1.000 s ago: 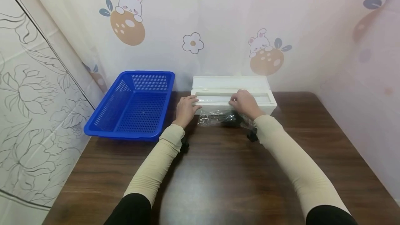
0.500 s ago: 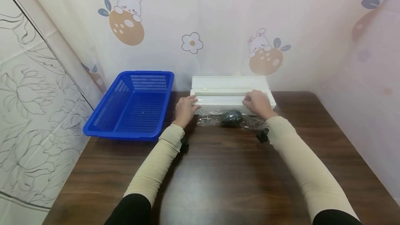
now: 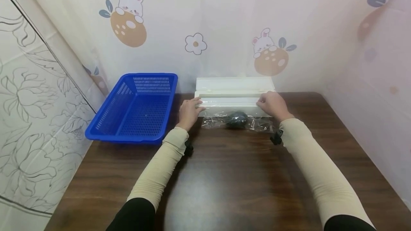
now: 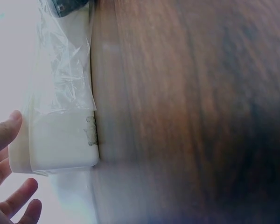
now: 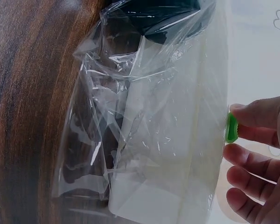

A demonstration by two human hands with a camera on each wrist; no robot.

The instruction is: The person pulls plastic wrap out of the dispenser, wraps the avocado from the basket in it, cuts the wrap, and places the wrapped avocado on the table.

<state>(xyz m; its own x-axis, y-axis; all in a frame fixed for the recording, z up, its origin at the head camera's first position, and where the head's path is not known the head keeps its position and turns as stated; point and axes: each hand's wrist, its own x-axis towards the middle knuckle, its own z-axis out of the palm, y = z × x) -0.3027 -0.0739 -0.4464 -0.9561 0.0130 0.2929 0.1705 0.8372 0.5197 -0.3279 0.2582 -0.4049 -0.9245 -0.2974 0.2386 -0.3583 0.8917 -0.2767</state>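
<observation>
A white cling film dispenser (image 3: 218, 111) with its lid raised stands at the table's back. My left hand (image 3: 188, 112) holds its left end, thumb at the front edge and fingers over the top; in the left wrist view the outer fingers are spread. At the dispenser's right end, my right hand (image 3: 274, 104) pinches a small green slider (image 5: 231, 128) on the edge between thumb and index finger. Clear film (image 3: 213, 121) hangs over the dispenser's front onto the table. A dark green rounded object (image 3: 237, 118) lies at the film; its exact kind is unclear.
Left of the dispenser sits a blue perforated plastic basket (image 3: 128, 140). Behind is a wall covering (image 3: 224, 10) with rabbit prints. The brown wooden table (image 3: 224, 174) extends in front of the dispenser.
My right hand has slid rightward along the dispenser to its right end, uncovering the dark object to view. My left hand has stayed at the left end.
</observation>
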